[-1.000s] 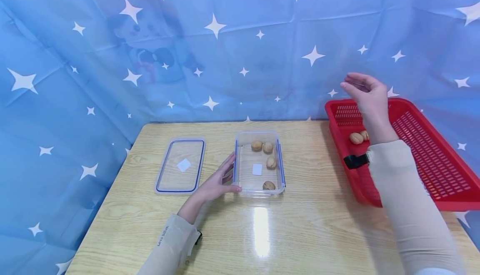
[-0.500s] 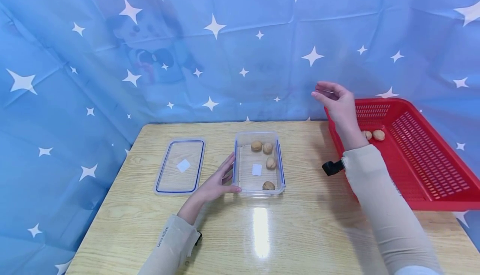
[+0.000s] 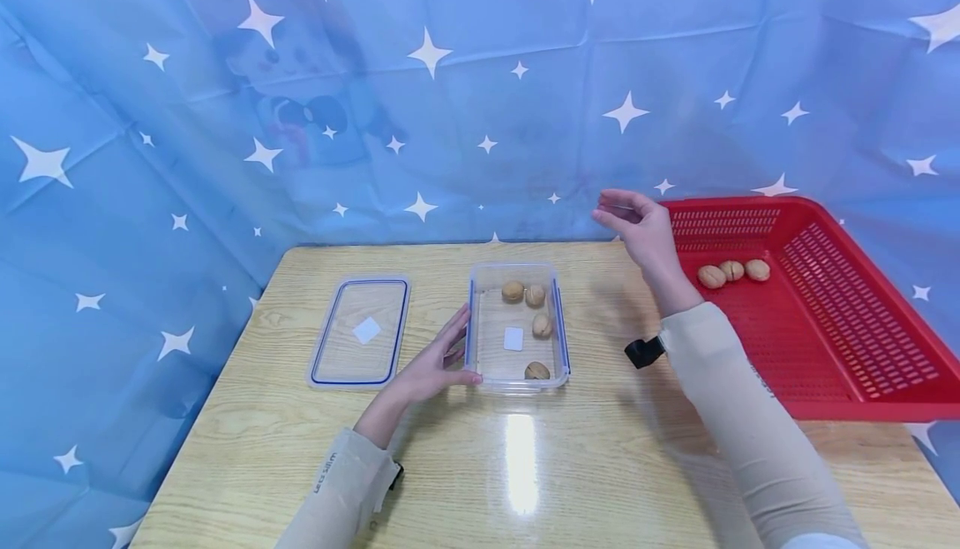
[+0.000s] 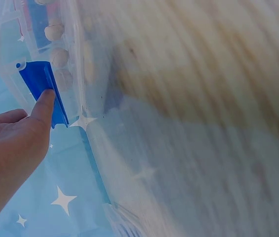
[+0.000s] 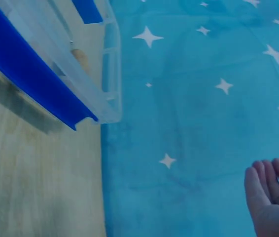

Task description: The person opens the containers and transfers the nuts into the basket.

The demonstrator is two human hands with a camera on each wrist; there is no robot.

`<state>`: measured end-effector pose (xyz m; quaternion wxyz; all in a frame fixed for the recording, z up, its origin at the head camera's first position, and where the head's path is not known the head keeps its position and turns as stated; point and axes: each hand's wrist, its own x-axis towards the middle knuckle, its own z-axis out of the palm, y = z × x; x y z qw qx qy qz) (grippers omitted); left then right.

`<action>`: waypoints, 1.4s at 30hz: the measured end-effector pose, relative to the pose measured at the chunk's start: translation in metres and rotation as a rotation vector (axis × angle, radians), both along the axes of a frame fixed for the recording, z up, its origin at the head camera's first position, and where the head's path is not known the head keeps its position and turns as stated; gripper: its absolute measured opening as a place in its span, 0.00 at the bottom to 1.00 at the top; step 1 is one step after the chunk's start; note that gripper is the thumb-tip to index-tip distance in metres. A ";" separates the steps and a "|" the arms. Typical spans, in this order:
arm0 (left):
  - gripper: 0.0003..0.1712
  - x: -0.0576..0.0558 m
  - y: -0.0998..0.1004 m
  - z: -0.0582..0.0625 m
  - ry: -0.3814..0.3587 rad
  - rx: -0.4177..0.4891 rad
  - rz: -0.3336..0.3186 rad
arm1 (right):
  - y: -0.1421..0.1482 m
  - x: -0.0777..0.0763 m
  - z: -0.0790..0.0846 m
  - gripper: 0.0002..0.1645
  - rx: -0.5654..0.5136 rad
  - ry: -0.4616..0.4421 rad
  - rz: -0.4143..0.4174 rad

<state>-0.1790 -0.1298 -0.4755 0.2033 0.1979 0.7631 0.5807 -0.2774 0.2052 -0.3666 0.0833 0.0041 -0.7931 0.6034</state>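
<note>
A clear plastic food box (image 3: 491, 303) with blue latches stands on the table, several walnuts (image 3: 542, 326) inside. My left hand (image 3: 427, 374) touches its left side with fingers spread, the thumb at the front corner. In the left wrist view a fingertip rests on a blue latch (image 4: 43, 81). My right hand (image 3: 637, 228) is in the air right of the box and beyond it, near the red basket's left rim. Its fingers curve gently apart from the thumb, nothing visible between them. The right wrist view catches only part of this hand (image 5: 272, 197).
A red slotted basket (image 3: 817, 357) at the right holds three walnuts (image 3: 731, 271) near its far end. The clear lid with a blue seal (image 3: 360, 366) lies flat on the table (image 3: 450, 482), left of the box. A blue starry cloth (image 3: 480, 99) hangs behind.
My right hand has moved left and lower, from over the red basket to beside its left rim, uncovering the three walnuts there. The left hand and box stay put.
</note>
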 end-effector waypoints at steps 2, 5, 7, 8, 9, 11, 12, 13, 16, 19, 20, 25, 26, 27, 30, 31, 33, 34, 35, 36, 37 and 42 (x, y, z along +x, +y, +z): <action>0.61 0.000 0.000 0.000 0.002 0.001 -0.001 | -0.003 0.000 -0.003 0.29 0.001 -0.010 0.013; 0.61 0.000 -0.001 -0.001 0.004 0.000 -0.001 | -0.007 0.000 -0.010 0.30 0.002 -0.014 0.044; 0.61 0.000 -0.001 -0.001 0.006 0.001 -0.001 | -0.010 0.000 -0.014 0.31 0.007 -0.012 0.060; 0.61 0.000 -0.001 -0.002 0.006 0.002 -0.001 | -0.011 0.000 -0.017 0.31 0.010 -0.012 0.066; 0.61 0.000 -0.001 -0.002 0.006 0.004 -0.002 | -0.013 0.000 -0.019 0.31 0.008 -0.014 0.075; 0.61 0.000 -0.001 -0.002 0.007 0.007 -0.002 | -0.017 0.000 -0.024 0.31 0.009 -0.022 0.089; 0.61 0.001 -0.001 -0.003 0.007 0.009 -0.003 | -0.019 0.000 -0.026 0.30 0.006 -0.027 0.096; 0.61 0.001 -0.001 -0.003 0.008 0.012 -0.004 | -0.020 0.000 -0.029 0.30 0.006 -0.035 0.103; 0.61 0.001 -0.001 -0.003 0.011 0.013 -0.004 | -0.026 0.001 -0.035 0.31 0.010 -0.047 0.129; 0.61 0.001 0.000 -0.003 0.011 0.011 -0.003 | -0.032 0.002 -0.043 0.30 0.006 -0.053 0.152; 0.61 0.001 0.000 -0.002 0.010 0.008 -0.002 | -0.034 0.002 -0.045 0.30 0.010 -0.054 0.160; 0.61 0.002 0.000 -0.001 0.005 0.000 0.001 | -0.042 0.004 -0.054 0.29 -0.001 -0.083 0.190; 0.61 0.002 0.000 -0.001 0.006 -0.001 0.001 | -0.044 0.005 -0.055 0.29 -0.005 -0.087 0.197; 0.61 0.002 0.000 -0.001 0.007 -0.002 0.000 | -0.046 0.005 -0.056 0.29 -0.012 -0.093 0.203; 0.61 0.001 0.000 -0.002 0.009 -0.005 0.002 | -0.050 0.008 -0.059 0.29 -0.021 -0.114 0.229; 0.61 0.001 0.000 -0.002 0.010 -0.007 0.002 | -0.052 0.009 -0.060 0.29 -0.016 -0.120 0.239; 0.61 0.000 0.001 -0.002 0.013 -0.007 0.002 | -0.055 0.010 -0.062 0.30 -0.013 -0.134 0.263; 0.61 0.000 0.001 -0.003 0.013 -0.007 0.002 | -0.057 0.011 -0.063 0.30 -0.009 -0.138 0.277; 0.61 0.000 0.001 -0.003 0.011 -0.007 0.003 | -0.059 0.011 -0.065 0.31 -0.002 -0.142 0.290; 0.61 0.000 0.001 -0.003 0.011 -0.006 0.004 | -0.061 0.011 -0.066 0.31 0.002 -0.144 0.303; 0.61 0.000 0.001 -0.003 0.010 -0.006 0.005 | -0.063 0.011 -0.067 0.32 0.006 -0.149 0.315; 0.61 0.000 0.000 -0.002 0.013 -0.002 0.007 | -0.072 0.011 -0.074 0.35 0.026 -0.178 0.369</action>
